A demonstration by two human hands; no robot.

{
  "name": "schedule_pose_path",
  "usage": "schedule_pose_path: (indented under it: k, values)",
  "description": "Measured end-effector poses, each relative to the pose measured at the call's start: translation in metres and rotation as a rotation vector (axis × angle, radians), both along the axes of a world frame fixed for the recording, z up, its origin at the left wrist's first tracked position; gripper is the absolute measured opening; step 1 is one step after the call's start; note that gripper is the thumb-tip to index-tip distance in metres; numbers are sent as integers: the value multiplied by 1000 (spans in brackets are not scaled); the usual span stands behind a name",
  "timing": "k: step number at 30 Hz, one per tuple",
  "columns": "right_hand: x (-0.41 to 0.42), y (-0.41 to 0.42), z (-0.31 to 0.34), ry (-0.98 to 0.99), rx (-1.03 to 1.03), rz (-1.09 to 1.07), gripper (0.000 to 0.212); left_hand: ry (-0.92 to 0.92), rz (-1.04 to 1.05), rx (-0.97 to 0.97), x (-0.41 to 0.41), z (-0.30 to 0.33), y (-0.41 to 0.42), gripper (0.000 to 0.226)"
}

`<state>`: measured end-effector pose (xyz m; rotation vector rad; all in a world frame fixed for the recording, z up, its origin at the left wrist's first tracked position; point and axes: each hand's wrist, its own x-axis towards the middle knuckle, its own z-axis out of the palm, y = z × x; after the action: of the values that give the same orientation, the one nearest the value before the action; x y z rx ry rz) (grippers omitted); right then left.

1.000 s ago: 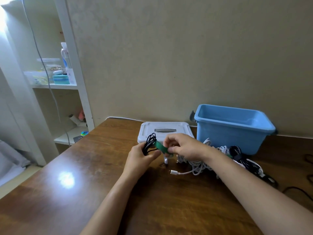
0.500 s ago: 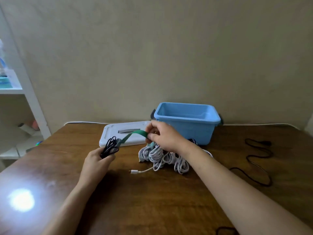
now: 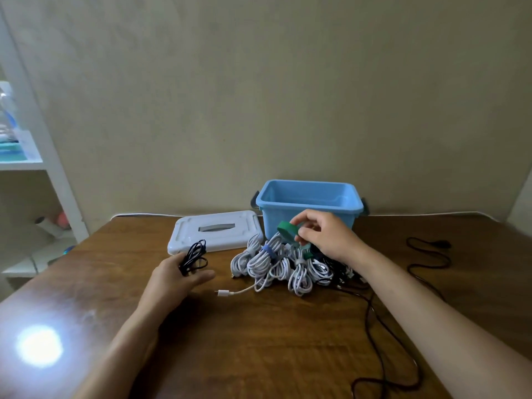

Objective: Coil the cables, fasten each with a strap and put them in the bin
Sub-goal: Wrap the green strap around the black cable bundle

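My R hand point(image 3: 322, 236) pinched the green strap point(image 3: 288, 231) between thumb and fingertips, fingers curled on it; the strap bent in a loop, hanging left of the pinch, over the far edge of the white coils point(image 3: 276, 264) and just in front of the bin point(image 3: 309, 207). My L hand point(image 3: 175, 279) had the black coil point(image 3: 194, 256) w/ fingers curled round its near end, thumb lying out flat toward the right; the loops stood up and away from the palm, long axis running near-to-far w/ a slight lean right.

The gap was what mattered: strap and black coil were well apart, strap to the right and farther, coil to the left and nearer, w/ the lid point(image 3: 214, 231) behind the coil and the white coils between the two hands. I judged the strap had to go left to the coil's waist, crosswise to its long axis, so R hand was the one to travel while L held the coil steady.

Bin looked empty as far as I could see in. Loose black cable point(image 3: 426, 254) trailed on the table point(image 3: 259, 341) at right, uncoiled.
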<state>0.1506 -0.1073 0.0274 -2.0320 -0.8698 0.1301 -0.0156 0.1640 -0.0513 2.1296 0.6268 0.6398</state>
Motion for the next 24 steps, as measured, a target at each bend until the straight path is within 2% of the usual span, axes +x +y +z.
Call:
schedule_pose_path:
  k: [4, 6, 9, 14, 18, 21, 24]
  values:
    - [-6, -9, -4, 35, 42, -31, 14, -51, 4, 41, 0, 8, -13, 16]
    - [-9, -13, -8, 49, 67, -25, 6, -55, -39, 11, 0, 11, -18, 21]
    - [-14, -16, -12, 82, 90, -14, 16, -35, -88, -13, -2, 16, -22, 15]
    - [-20, -19, -15, 148, 126, 5, 16, -140, -85, -285, -7, 22, -18, 34]
    - [-24, -16, -18, 169, 146, 14, 12, -253, -52, -394, -12, 27, -11, 40]
    - [-28, -14, -17, 174, 143, 29, 5, -253, -60, -448, -16, 29, -8, 41]
    - [-32, -13, -15, 195, 124, 81, 26, -177, -112, -416, -16, 31, -20, 35]
